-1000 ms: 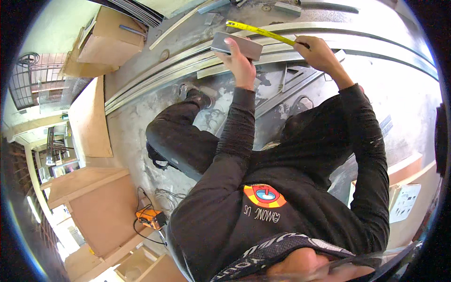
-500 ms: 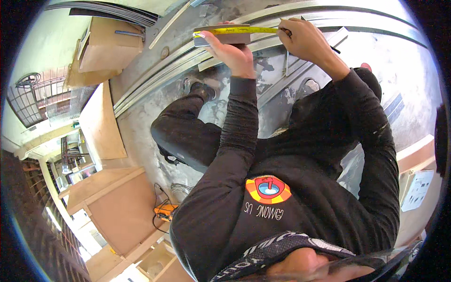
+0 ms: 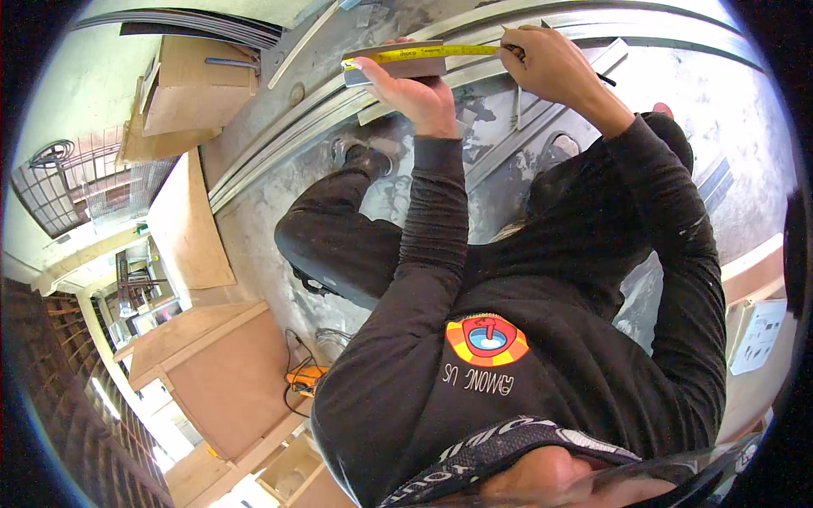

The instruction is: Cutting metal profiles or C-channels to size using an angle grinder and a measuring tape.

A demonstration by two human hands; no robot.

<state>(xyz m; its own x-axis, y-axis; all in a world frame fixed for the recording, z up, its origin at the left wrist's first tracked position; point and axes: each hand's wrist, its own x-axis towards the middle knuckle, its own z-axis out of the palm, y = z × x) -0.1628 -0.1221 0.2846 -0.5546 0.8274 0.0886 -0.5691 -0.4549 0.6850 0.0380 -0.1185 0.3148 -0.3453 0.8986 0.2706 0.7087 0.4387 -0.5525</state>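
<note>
Near the top of the view, my left hand is closed around a short, brownish-grey rectangular piece with a silvery lower edge. Its thumb presses the end of a yellow measuring tape onto the piece. The tape runs lengthwise along the piece and on to the right. There my right hand pinches the tape, fingers curled. A thin black stick-like thing pokes out beside that hand; its kind cannot be made out. No tape case shows.
Long silvery metal bars lie on the stained grey floor beyond my feet. A cardboard box stands at the far left. Wooden cabinets and an orange tool with a black cord are at the near left.
My left hand and the piece have shifted very slightly left, and my right hand has risen a little. Both grips look the same.
</note>
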